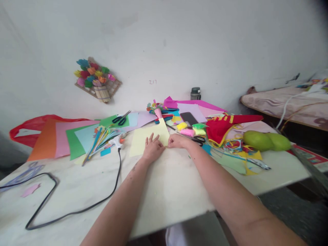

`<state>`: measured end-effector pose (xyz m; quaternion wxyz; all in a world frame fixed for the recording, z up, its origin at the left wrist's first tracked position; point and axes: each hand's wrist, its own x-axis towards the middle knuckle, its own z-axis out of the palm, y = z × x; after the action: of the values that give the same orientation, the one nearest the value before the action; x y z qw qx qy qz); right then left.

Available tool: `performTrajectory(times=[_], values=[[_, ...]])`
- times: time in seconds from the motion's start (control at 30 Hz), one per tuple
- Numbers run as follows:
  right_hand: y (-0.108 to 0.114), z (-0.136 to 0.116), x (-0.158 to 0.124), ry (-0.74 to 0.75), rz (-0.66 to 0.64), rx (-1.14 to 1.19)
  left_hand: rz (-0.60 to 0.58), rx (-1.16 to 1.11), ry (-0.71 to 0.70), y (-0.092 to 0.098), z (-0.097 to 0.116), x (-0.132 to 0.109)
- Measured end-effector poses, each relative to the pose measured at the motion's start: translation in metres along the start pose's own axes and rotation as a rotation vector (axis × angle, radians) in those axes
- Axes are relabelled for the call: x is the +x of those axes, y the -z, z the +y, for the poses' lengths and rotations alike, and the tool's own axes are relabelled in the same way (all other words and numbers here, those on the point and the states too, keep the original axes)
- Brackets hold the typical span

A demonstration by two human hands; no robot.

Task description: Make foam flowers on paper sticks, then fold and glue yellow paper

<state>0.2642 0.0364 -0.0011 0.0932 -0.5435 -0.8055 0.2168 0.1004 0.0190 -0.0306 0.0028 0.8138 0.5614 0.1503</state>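
Observation:
A pale yellow sheet of paper point(138, 138) lies on the white table in front of me. Its right side shows a narrow strip point(161, 128) in a slightly different shade, which looks like a fold. My left hand point(153, 148) rests flat on the sheet with the fingers spread. At the sheet's near right edge, my right hand point(176, 140) is closed, its fingertips pinching the paper close to my left thumb. Just right of that hand lie black-handled scissors point(198, 139) and small packs of yellow, pink and green clay point(188, 132).
Coloured sheets point(61, 138), another pair of scissors point(121, 119) and a white glue gun point(117, 140) with a black cord lie left. Behind stand a phone point(189, 118) and paper flowers point(156, 108). Red cloth point(220, 128), paper scraps and green fruit point(258, 140) lie right.

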Motion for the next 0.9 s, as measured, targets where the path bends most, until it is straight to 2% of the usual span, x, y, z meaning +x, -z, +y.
performTrajectory(times=[0.23, 0.5, 0.9], values=[[0.005, -0.008, -0.006, -0.086, -0.004, -0.035, -0.037, -0.01, 0.061, 0.0, 0.001, 0.002], [0.007, -0.001, -0.005, -0.06, -0.039, -0.116, -0.068, -0.049, 0.115, 0.002, 0.003, 0.003], [0.013, -0.005, -0.012, -0.078, -0.055, -0.197, -0.096, -0.046, 0.133, -0.001, 0.001, 0.004]])
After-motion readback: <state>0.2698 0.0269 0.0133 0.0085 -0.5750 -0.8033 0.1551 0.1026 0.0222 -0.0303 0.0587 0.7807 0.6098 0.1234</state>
